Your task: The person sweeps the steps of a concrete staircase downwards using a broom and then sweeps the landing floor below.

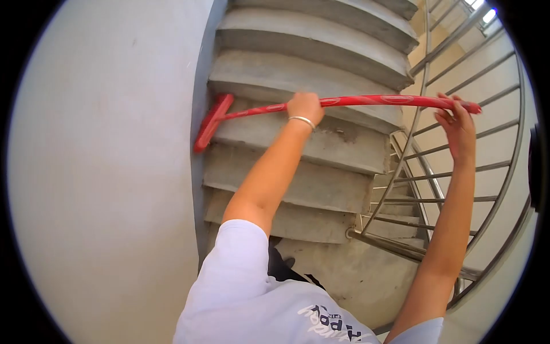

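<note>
A red broom stretches across the stairs, its handle running nearly level from left to right. My left hand, with a light bangle at the wrist, is wrapped round the handle at about its middle. Close to the handle's right end, my right hand holds it between thumb and fingers. The broom head is tilted at the left end of a step, beside the wall's grey base strip. Its bristles cannot be made out clearly.
Concrete stairs rise ahead, with dark bits of debris on one step. A white wall bounds the left side. Along the right runs a metal railing, close to my right arm. A landing lies below.
</note>
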`<state>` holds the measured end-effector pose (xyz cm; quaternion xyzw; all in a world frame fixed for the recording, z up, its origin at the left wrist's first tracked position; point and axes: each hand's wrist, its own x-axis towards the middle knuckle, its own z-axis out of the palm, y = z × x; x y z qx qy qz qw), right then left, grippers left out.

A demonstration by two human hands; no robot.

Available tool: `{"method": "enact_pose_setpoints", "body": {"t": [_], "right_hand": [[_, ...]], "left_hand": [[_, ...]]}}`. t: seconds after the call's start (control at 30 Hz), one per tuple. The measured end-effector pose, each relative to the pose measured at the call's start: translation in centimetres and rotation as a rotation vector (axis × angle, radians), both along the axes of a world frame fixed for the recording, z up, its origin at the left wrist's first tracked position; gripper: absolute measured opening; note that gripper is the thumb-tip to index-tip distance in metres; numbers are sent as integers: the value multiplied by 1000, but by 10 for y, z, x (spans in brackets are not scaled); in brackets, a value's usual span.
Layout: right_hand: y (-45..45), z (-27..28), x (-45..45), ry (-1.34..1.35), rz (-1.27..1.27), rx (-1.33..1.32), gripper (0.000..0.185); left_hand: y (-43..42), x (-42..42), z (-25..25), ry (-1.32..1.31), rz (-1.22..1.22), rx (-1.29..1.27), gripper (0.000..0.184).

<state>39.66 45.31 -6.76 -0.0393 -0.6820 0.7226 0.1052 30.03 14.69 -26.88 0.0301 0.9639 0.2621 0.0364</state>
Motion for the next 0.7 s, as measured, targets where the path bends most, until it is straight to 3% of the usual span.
{"method": "enact_pose_setpoints", "body": {"t": [0.13,0.33,0.43,0.6,0.7], "right_hand": [[-11,-9,-3,86,18,-21,24],[-11,-7,-30,-88,9,-32,28],[-5,7,-15,-100,2,21,29],[29,28,26,-8,6,78,30],[26,34,26,104,49,51,27]], "left_hand": [[1,2,-1,173,31,-36,19],[-12,-13,3,91,76,-10,21],[-3,24,-1,-64,11,-2,21],[9,66,22,186,-17,21,23],[9,41,25,237,10,29,21]]}}
